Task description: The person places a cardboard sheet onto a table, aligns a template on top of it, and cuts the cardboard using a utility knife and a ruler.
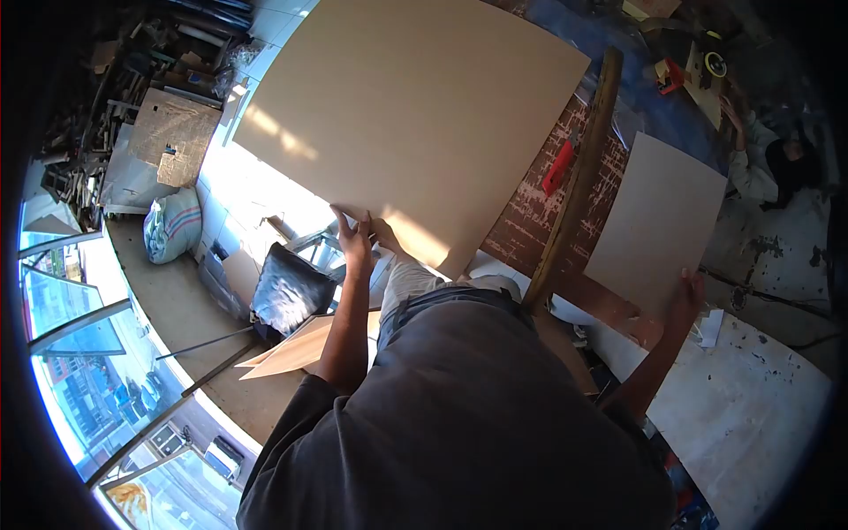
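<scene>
A large brown board [415, 115], flat and smooth like hardboard, spreads in front of me. My left hand [355, 237] grips its near edge, thumb and fingers at the rim. To the right lies a smaller pale board [658, 221], also thin and rectangular. My right hand [685, 299] is closed on its near right corner; part of the fingers is hidden. Between the two boards a long wooden strip [583, 168] stands at a slant. A red-handled tool [557, 168], perhaps a saw, rests on the worn reddish surface [521, 221] beside that strip.
Scrap wood [88, 132] is heaped at the far left, near a stuffed white sack [173, 225] and a dark cushion-like bag [290, 287]. Glass windows [79, 327] line the left. A worn white tabletop [733, 415] extends at right. Another person's sleeve [755, 172] shows at far right.
</scene>
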